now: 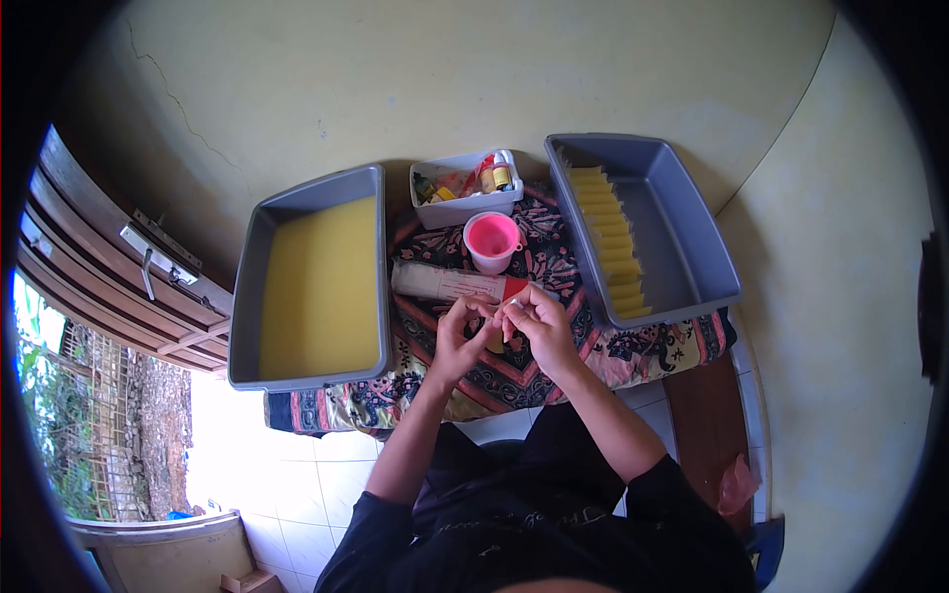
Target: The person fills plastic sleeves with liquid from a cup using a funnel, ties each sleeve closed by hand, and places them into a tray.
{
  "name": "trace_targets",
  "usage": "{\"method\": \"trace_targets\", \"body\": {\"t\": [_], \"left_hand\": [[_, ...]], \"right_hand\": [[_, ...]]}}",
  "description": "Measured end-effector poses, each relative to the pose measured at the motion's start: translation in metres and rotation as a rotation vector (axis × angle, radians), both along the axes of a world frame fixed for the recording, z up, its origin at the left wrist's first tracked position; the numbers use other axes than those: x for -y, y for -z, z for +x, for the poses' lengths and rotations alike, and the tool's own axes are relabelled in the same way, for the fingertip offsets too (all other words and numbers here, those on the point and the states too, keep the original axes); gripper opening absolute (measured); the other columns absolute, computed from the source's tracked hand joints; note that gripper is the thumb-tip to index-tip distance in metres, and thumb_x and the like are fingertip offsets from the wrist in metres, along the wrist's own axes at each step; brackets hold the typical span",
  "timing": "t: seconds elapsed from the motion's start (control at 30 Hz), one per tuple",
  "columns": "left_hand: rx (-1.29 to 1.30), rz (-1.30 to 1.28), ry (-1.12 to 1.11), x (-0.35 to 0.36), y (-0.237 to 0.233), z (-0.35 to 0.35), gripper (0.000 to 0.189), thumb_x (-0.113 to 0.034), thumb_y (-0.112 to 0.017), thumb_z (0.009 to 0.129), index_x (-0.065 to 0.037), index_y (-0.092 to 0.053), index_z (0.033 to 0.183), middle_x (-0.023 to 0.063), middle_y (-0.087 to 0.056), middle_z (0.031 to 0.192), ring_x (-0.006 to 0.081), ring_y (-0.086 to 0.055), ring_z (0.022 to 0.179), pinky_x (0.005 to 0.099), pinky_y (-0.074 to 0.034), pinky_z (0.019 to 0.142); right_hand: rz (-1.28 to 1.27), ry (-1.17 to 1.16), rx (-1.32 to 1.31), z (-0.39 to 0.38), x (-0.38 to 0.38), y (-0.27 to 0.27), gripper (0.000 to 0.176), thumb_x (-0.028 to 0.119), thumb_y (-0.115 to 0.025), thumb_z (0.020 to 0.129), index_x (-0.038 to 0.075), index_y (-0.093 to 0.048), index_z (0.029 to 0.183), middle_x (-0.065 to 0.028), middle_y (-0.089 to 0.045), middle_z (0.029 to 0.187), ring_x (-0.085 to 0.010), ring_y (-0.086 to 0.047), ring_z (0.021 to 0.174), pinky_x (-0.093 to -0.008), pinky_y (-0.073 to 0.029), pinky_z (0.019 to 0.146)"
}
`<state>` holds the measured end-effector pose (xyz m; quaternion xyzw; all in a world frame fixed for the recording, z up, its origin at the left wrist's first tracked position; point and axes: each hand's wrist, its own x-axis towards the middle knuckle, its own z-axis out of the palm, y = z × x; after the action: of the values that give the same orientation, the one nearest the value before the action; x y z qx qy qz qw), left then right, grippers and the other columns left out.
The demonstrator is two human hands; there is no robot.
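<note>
My left hand (462, 341) and my right hand (539, 326) meet above the patterned cloth, fingers closed in pinches. Between them hangs a small yellow-filled plastic bag (495, 340), mostly hidden by the fingers. A whitish bit of its top shows at my right fingertips. Just beyond my hands lies a long clear packet with red print (445, 282), apparently of plastic bags. Behind it stands a white container with a pink cup or funnel (491, 237) in its mouth. To the right, a grey tub (692, 232) holds a row of yellow-filled plastic bags (608, 237) along its left side.
At left, a grey tub (384, 296) contains yellow liquid (321, 287). A white basket (465, 211) with small bottles and packets stands at the back against the wall. The patterned cloth (415, 371) covers the low table. An open wooden door (129, 257) is on the far left.
</note>
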<state>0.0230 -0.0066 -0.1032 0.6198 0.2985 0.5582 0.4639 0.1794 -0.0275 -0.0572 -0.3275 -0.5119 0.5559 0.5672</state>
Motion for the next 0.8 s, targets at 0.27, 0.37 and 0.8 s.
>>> {"method": "trace_targets", "body": {"t": [0.27, 0.37, 0.8], "left_hand": [[-0.339, 0.216, -0.197, 0.008, -0.022, 0.004, 0.010, -0.015, -0.073, 0.074, -0.006, -0.073, 0.079, 0.0100, -0.068, 0.089, 0.0224, -0.058, 0.098, 0.0385, -0.038, 0.094], [-0.315, 0.163, -0.160, 0.009, -0.018, 0.004, 0.011, -0.018, -0.073, 0.075, -0.008, -0.073, 0.080, 0.0068, -0.070, 0.081, 0.0215, -0.058, 0.096, 0.0402, -0.035, 0.097], [-0.333, 0.221, -0.166, 0.008, -0.026, 0.004, 0.015, -0.018, -0.070, 0.076, -0.006, -0.073, 0.085, 0.0055, -0.071, 0.082, 0.0261, -0.058, 0.104, 0.0459, -0.029, 0.104]], "right_hand": [[0.000, 0.053, -0.003, 0.006, 0.006, 0.000, 0.011, 0.003, -0.051, 0.094, 0.001, -0.050, 0.084, -0.0063, -0.061, 0.077, -0.0070, -0.054, 0.060, -0.0210, -0.044, 0.055], [0.035, 0.091, 0.012, 0.008, 0.009, -0.006, 0.011, 0.003, -0.051, 0.094, 0.002, -0.050, 0.084, -0.0054, -0.060, 0.076, -0.0059, -0.052, 0.059, -0.0200, -0.042, 0.052], [0.139, 0.062, 0.153, 0.006, 0.006, -0.034, 0.009, 0.005, -0.050, 0.096, 0.002, -0.049, 0.088, -0.0047, -0.061, 0.074, -0.0048, -0.053, 0.060, -0.0199, -0.044, 0.052]]}}
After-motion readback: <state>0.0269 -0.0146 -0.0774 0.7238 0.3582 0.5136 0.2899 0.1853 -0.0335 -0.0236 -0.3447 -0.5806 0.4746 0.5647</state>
